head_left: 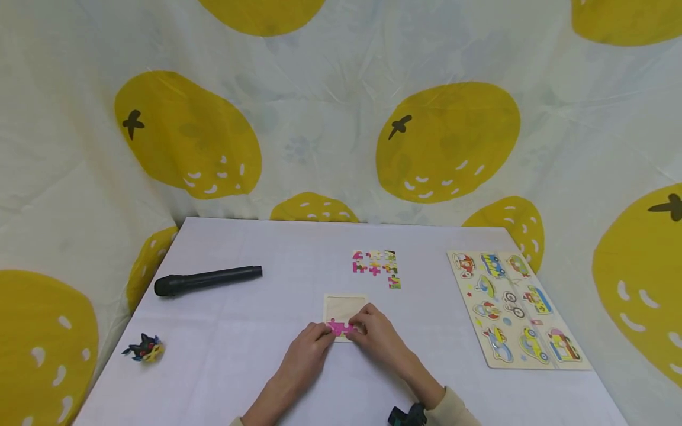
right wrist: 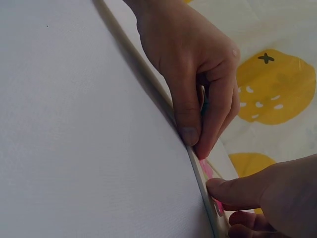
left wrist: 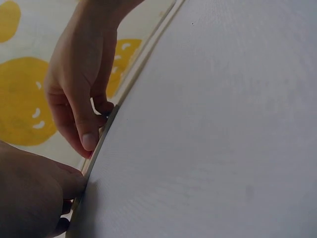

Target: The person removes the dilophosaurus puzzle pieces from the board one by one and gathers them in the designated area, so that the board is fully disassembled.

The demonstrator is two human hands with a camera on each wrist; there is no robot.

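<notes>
A small square wooden puzzle tray (head_left: 345, 305) lies on the table, with joined pink jigsaw pieces (head_left: 337, 327) along its near side. My left hand (head_left: 307, 353) is at the tray's left near corner, thumb and fingertips gripping its edge beside the pieces. From the right, my right hand (head_left: 385, 338) pinches a jigsaw piece at the near right corner, mostly hidden under its fingertips. Pink also shows between the hands in the right wrist view, where the left hand (right wrist: 193, 74) appears beyond the right hand (right wrist: 277, 193).
Several loose jigsaw pieces (head_left: 375, 263) lie behind the tray. A black microphone (head_left: 208, 280) and a small dark-and-yellow figurine (head_left: 145, 348) lie on the left. A wooden vehicle puzzle board (head_left: 511, 313) occupies the right side. A patterned curtain (head_left: 319, 118) hangs behind the white table (head_left: 224, 331).
</notes>
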